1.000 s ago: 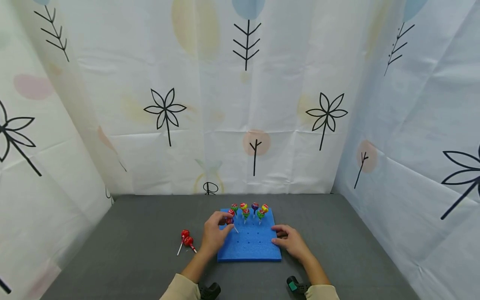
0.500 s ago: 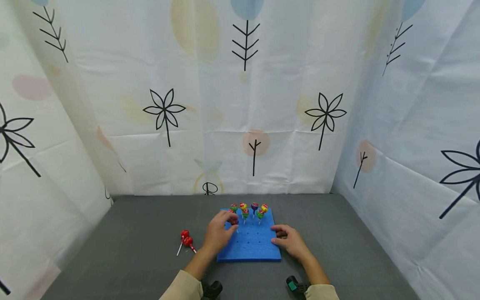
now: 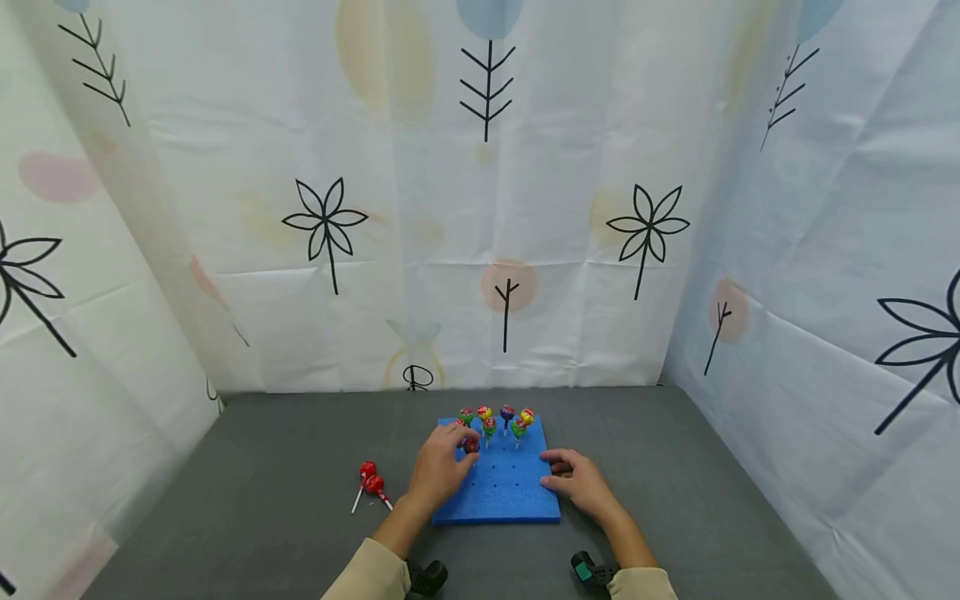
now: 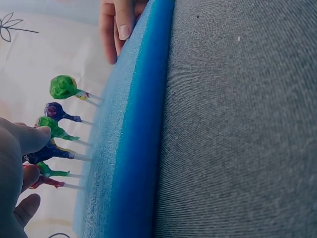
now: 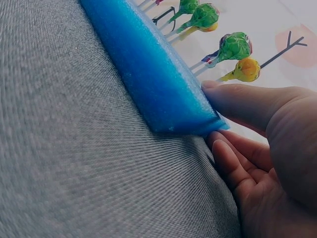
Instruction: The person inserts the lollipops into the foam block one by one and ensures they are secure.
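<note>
My left hand (image 3: 437, 468) pinches the wrapped head of a dark blue lollipop (image 4: 57, 151) between thumb and fingers, above the left side of a blue foam board (image 3: 498, 503). In the left wrist view its white stick runs upright down to the board's surface. At the board's right edge, my right hand (image 3: 583, 483) grips the foam, thumb on top and fingers against the side. Several lollipops stand in the board's back rows, among them a green one (image 4: 63, 87), a purple one (image 3: 507, 413) and a yellow one (image 5: 246, 69). My left fingers partly hide a red one.
Two red lollipops (image 3: 374, 484) lie together on the grey table (image 3: 285, 500), left of the board. Small holes (image 3: 497, 484) dot the board's front half. A patterned white cloth (image 3: 450, 208) hangs behind and at both sides.
My left hand has moved slightly right with the dark blue lollipop, whose stick has gone from slanted to upright over the board. My right hand stays at the board's edge.
</note>
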Available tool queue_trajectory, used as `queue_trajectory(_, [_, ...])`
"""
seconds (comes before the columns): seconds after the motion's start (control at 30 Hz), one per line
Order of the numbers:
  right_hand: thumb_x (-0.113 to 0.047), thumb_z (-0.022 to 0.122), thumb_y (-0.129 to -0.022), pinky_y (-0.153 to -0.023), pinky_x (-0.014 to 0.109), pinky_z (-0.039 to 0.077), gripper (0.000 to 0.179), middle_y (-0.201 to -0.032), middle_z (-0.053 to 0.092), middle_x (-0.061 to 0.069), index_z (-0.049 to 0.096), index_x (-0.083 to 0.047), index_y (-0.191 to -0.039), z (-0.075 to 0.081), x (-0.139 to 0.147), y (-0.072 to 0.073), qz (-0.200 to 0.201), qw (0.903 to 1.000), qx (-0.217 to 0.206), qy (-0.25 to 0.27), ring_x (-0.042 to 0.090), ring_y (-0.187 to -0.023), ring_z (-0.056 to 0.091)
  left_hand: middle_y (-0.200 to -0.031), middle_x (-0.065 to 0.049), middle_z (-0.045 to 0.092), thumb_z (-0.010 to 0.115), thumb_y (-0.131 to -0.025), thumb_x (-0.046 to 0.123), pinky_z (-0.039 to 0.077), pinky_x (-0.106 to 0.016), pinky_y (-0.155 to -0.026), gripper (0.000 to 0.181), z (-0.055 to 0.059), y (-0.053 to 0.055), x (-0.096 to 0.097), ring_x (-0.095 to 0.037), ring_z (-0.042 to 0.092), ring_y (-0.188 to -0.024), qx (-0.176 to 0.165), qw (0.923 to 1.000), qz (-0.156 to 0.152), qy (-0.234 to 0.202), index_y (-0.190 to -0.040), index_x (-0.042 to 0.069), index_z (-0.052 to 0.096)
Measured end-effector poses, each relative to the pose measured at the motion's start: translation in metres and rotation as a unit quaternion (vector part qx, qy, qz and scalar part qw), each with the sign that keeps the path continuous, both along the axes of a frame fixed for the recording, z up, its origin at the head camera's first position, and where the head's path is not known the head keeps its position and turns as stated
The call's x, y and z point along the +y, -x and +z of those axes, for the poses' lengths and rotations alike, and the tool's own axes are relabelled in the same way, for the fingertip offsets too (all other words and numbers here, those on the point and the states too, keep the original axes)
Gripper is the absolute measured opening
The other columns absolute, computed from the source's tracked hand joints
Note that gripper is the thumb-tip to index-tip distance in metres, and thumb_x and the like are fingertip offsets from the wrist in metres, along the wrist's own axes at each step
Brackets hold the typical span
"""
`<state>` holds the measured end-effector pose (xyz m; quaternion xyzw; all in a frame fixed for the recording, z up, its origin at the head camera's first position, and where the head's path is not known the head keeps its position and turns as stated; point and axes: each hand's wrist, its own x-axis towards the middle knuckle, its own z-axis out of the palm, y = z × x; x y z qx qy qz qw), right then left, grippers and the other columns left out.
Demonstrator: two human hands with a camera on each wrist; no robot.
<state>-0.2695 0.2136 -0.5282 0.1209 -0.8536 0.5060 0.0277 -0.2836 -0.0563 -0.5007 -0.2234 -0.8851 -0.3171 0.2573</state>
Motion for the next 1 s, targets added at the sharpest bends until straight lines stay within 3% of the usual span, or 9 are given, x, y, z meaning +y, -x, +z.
queue_trajectory(0.23, [-0.013, 0.076, -0.085, -0.08, 0.032, 0.049, 0.038, -0.109, 0.062, 0.009, 0.064, 0.0, -0.118, 0.0018, 0.0003, -0.0006, 0.005, 1.0, -0.002, 0.005, 0.027, -0.099, 0.058, -0.097, 0.008, 0.064, 0.081, -0.08, 0.012, 0.048, -0.031, -0.07, 0.024, 0.0005, 0.0008, -0.0006, -0.011, 0.051, -0.084, -0.01, 1.0, -0.001, -0.001, -0.101, 0.015, 0.071])
queue_trajectory(0.7, [-0.013, 0.075, -0.085, -0.081, 0.034, 0.049, 0.037, -0.109, 0.062, 0.008, 0.064, -0.001, -0.118, 0.002, -0.0006, 0.0002, 0.003, 1.0, -0.002, 0.0, 0.025, -0.098, 0.058, -0.103, 0.006, 0.064, 0.084, -0.076, 0.011, 0.05, -0.037, -0.076, 0.03, -0.0039, -0.001, -0.0028, -0.014, 0.053, -0.089, 0.021, 0.9997, -0.009, -0.004, -0.103, 0.015, 0.071])
queue_trajectory(1.0, [-0.013, 0.075, -0.086, -0.081, 0.032, 0.049, 0.036, -0.109, 0.062, 0.008, 0.064, -0.002, -0.118, 0.0013, -0.001, -0.0001, -0.001, 1.0, -0.003, 0.0, 0.024, -0.098, 0.058, -0.106, 0.005, 0.063, 0.086, -0.074, 0.011, 0.051, -0.038, -0.078, 0.033, -0.0074, -0.0047, -0.0055, -0.015, 0.054, -0.095, 0.032, 0.9991, -0.004, -0.029, -0.102, 0.019, 0.07])
